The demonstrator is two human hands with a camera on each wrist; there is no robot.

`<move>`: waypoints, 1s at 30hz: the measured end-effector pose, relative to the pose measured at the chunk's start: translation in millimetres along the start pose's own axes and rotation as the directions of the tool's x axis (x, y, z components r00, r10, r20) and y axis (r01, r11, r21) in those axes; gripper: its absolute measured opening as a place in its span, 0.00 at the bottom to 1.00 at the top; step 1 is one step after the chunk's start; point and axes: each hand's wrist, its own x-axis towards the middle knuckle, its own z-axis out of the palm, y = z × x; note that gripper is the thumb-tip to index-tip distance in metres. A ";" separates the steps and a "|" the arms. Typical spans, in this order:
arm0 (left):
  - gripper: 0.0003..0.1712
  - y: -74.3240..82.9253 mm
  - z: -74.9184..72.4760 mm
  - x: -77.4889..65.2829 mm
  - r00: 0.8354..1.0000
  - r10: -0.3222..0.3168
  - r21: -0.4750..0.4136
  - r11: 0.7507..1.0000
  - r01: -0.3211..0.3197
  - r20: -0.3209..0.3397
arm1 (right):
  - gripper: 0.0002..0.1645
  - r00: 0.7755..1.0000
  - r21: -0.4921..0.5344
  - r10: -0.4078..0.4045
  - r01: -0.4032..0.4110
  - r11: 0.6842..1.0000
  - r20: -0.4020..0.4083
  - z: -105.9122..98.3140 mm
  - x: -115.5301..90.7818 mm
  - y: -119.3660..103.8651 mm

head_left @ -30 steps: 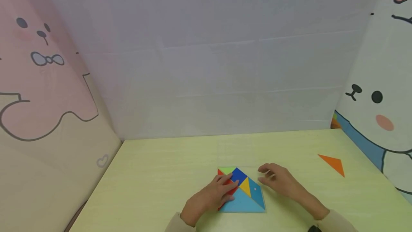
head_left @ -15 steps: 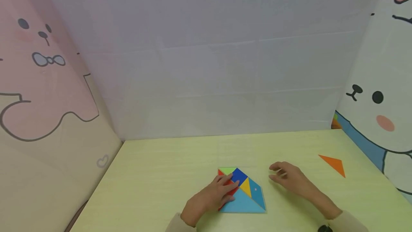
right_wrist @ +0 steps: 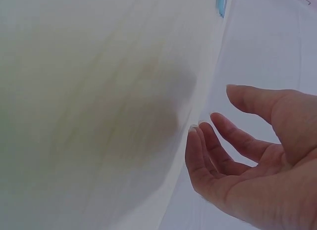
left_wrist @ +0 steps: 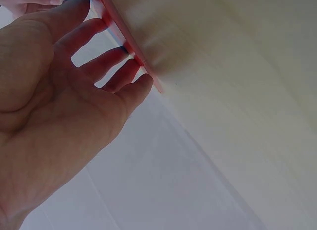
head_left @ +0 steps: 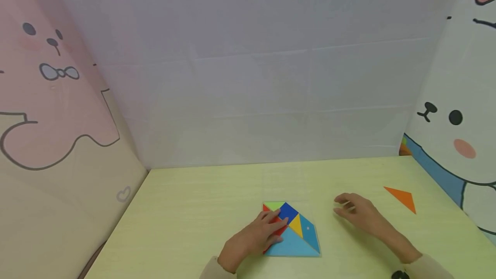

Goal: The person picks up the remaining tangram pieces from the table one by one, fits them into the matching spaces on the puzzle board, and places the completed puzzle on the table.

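Note:
My left hand (head_left: 255, 232) rests on the left part of a flat tangram, its fingers spread over the red piece (head_left: 280, 230). In the left wrist view the fingertips lie along a red edge (left_wrist: 127, 38). Around them show a dark blue piece (head_left: 288, 212), a light green piece (head_left: 274, 205), a yellow triangle (head_left: 296, 226), a blue piece with a white dot (head_left: 309, 232) and a large light blue triangle (head_left: 291, 245). My right hand (head_left: 358, 212) hovers over the table, holding nothing, fingers loosely bent and thumb apart. It lies between the tangram and an orange triangle (head_left: 404, 198).
The pale yellow table (head_left: 193, 210) meets a white cloth backdrop (head_left: 248, 76) at its far edge. Cartoon-printed cloths stand on the left (head_left: 58, 111) and right (head_left: 445, 76). A faint clear rectangle (head_left: 284, 180) lies behind the tangram.
My right hand has moved right, away from the tangram and closer to the orange triangle. The left hand and the tangram pieces have stayed in place.

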 end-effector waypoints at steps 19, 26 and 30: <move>0.30 -0.2 0.0 -0.4 1.000 -0.004 -0.020 1.000 0.004 -0.005 | 0.15 0.997 -0.065 0.071 -0.073 0.995 -0.031 -19.2 -2.7 17.4; 0.30 0.4 -0.8 -1.2 1.000 -0.011 -0.038 0.999 0.011 -0.001 | 0.14 0.997 -0.092 0.064 -0.068 0.993 -0.038 -25.0 -2.7 22.0; 0.30 0.2 -0.3 -1.2 1.000 -0.016 -0.040 0.999 0.016 0.006 | 0.14 0.997 -0.100 0.059 -0.063 0.993 -0.045 -27.6 -3.7 26.1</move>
